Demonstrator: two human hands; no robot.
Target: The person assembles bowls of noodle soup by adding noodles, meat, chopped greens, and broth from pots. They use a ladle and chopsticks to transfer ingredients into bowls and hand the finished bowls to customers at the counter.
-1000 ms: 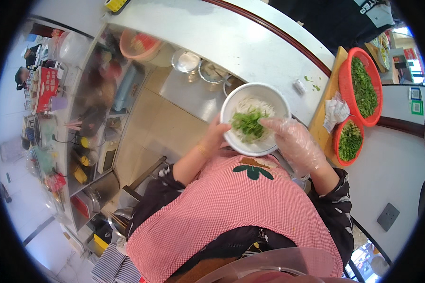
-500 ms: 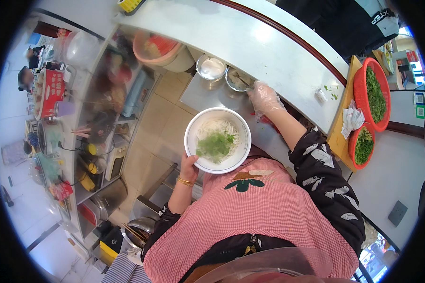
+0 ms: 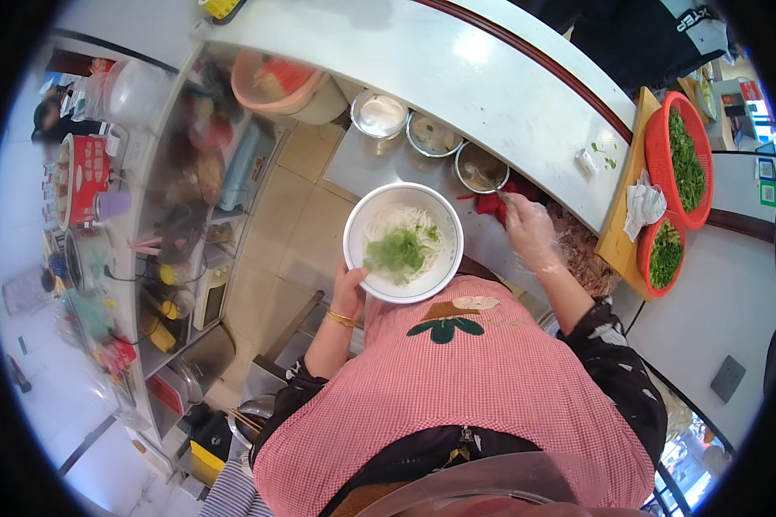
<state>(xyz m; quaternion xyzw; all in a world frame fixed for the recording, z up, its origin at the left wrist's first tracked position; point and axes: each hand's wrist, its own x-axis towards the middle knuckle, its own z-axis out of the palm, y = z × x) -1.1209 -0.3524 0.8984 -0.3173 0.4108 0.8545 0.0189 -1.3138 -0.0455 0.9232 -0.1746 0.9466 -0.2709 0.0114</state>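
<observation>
My left hand [image 3: 348, 293] grips the rim of a white bowl [image 3: 446, 246], fingers under it and thumb on top. White noodles [image 3: 414, 221] lie in the bowl, topped with chopped green herbs [image 3: 395, 253]. My right hand [image 3: 533, 231], in a clear plastic glove, is closed around the thin handle of a spoon [image 3: 503, 196]. The spoon's other end is down in a round metal container [image 3: 463, 158], hidden in what looks like a brownish liquid. Beside that stand another metal container [image 3: 434, 135] with pale contents and a third one [image 3: 379, 115] holding something whitish.
A white counter ledge [image 3: 457, 77] runs above the containers. Sliced reddish meat [image 3: 586, 254] lies near my right wrist. Two red baskets of chopped greens [image 3: 705, 185] stand on a wooden board [image 3: 627, 220] at right. A pink bucket [image 3: 259, 99] and cluttered shelves [image 3: 177, 155] are at left.
My right hand has moved right and nearer to me, from beside the middle container to the rightmost one, which is now uncovered. The bowl has shifted slightly right and away from me.
</observation>
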